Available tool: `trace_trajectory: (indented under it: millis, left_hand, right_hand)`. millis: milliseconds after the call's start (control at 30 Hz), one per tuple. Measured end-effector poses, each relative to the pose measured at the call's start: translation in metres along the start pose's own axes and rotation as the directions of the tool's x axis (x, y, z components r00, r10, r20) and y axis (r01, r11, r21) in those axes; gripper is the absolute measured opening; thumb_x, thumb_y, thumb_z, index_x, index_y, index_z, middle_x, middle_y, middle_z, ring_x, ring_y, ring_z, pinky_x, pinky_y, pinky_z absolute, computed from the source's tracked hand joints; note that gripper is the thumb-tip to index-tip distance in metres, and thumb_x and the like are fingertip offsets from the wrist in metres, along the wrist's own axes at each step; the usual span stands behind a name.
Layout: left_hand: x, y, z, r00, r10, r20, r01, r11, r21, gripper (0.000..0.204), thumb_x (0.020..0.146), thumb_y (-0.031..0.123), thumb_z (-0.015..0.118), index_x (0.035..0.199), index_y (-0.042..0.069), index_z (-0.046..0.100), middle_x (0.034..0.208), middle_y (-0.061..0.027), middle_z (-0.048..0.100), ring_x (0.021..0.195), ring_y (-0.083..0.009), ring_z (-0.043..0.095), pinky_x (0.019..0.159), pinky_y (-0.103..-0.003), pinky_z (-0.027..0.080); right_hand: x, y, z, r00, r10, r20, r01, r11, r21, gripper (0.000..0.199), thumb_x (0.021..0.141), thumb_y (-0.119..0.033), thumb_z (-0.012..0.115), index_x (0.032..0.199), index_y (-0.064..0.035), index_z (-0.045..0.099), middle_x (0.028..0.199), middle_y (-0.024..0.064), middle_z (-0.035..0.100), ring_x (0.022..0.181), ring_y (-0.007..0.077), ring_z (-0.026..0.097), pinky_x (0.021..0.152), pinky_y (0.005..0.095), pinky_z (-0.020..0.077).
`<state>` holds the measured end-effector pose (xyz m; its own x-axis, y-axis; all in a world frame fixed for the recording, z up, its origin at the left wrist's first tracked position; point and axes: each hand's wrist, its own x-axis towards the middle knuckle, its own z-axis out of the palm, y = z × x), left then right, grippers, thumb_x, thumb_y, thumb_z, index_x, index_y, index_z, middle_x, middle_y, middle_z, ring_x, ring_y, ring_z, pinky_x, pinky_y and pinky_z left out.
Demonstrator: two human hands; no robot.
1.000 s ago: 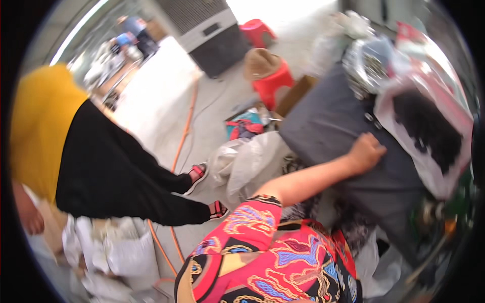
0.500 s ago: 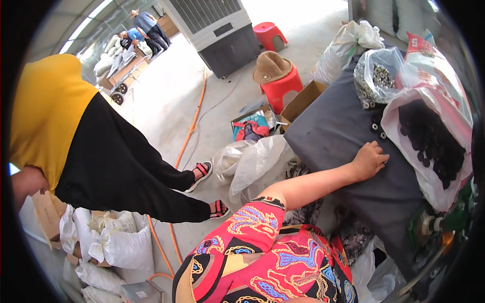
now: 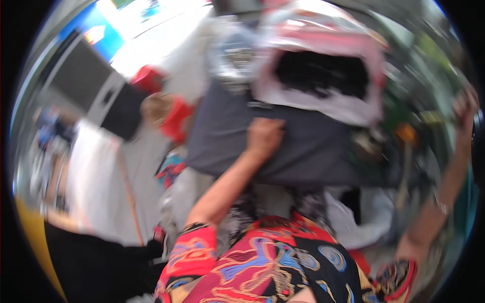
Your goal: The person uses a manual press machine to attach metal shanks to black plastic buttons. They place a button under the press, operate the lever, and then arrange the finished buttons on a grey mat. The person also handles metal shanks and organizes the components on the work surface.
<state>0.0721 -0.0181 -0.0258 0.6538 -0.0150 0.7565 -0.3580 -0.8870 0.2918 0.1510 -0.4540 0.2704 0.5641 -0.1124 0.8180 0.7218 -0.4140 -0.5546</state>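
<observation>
My left hand (image 3: 265, 135) rests on the dark grey cloth-covered table (image 3: 313, 156), its fingers curled in; what they hold, if anything, is hidden. Just beyond it lie a few small dark rings (image 3: 260, 105), blurred. Past them an open white-and-pink bag (image 3: 298, 99) holds a heap of black pieces (image 3: 321, 73). Left of that stands a clear plastic bag (image 3: 232, 55) of small metallic parts. My right hand (image 3: 465, 107) is raised at the far right edge, beside a green machine (image 3: 391, 113); its fingers are smeared by motion.
Left of the table are a red stool (image 3: 178, 121) with a tan hat (image 3: 155, 108) on it, another red stool (image 3: 147, 78) and a big grey-and-black air cooler (image 3: 96, 86). A person in black trousers (image 3: 96, 267) is at lower left. An orange hose (image 3: 129, 192) crosses the floor.
The view has swung to the right, bringing the table and bags to the middle. My right arm has come into sight, raised. My left hand stays on the cloth, fingers still curled.
</observation>
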Motion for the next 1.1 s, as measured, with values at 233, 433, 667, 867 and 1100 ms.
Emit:
trace_trajectory:
  millis: [233,433,667,867,1100]
  left_hand:
    - [0.056,0.147,0.053,0.972,-0.063,0.224,0.169,0.855,-0.490,0.063,0.068,0.004,0.079,0.127,0.003,0.055,0.101,-0.0154,0.067,0.086,-0.0266,0.065,0.077,-0.035,0.053]
    - [0.075,0.199,0.100,0.963,-0.018,0.269,0.159,0.845,-0.511,0.069,0.068,0.008,0.079,0.130,0.001,0.050,0.100,-0.0183,0.066,0.089,-0.0322,0.065,0.078,-0.039,0.052]
    - [0.082,0.208,0.119,0.955,-0.064,0.290,0.201,0.859,-0.471,0.072,0.068,0.010,0.079,0.131,-0.001,0.047,0.104,-0.0191,0.066,0.096,-0.0356,0.063,0.085,-0.043,0.048]
    - [0.083,0.205,0.127,0.958,-0.107,0.266,0.240,0.805,-0.543,0.076,0.066,0.011,0.080,0.131,-0.005,0.045,0.104,-0.0207,0.066,0.094,-0.0370,0.064,0.084,-0.042,0.050]
    - [0.070,0.177,0.090,0.995,0.033,0.098,0.022,0.858,-0.513,0.056,0.068,0.009,0.074,0.120,0.000,0.057,0.103,-0.0197,0.066,0.095,-0.0382,0.062,0.084,-0.044,0.049]
  right_hand:
    - [0.001,-0.036,-0.001,0.994,0.107,-0.020,-0.102,0.979,0.175,0.022,0.093,-0.012,0.045,0.095,0.0034,0.060,0.067,0.0054,0.053,0.052,0.0134,0.051,0.051,0.0250,0.0419]
    - [0.003,-0.036,0.001,0.984,0.172,-0.056,-0.157,0.965,0.211,0.019,0.088,-0.011,0.047,0.083,0.0006,0.060,0.056,0.0054,0.052,0.041,0.0142,0.050,0.038,0.0242,0.0383]
    - [-0.016,-0.046,0.004,0.970,0.233,-0.075,-0.189,0.906,0.379,0.019,0.090,-0.013,0.046,0.088,0.0006,0.059,0.055,0.0036,0.049,0.042,0.0137,0.049,0.039,0.0247,0.0385]
    - [-0.085,-0.047,-0.009,0.991,-0.074,-0.110,0.078,0.996,0.035,0.018,0.094,-0.004,0.047,0.097,0.0061,0.061,0.067,0.0081,0.055,0.057,0.0152,0.054,0.061,0.0301,0.0479]
    - [-0.227,-0.004,-0.019,0.964,-0.262,-0.039,0.264,0.939,0.218,0.015,0.091,0.006,0.040,0.096,0.0033,0.054,0.063,0.0080,0.050,0.058,0.0175,0.048,0.074,0.0457,0.0492]
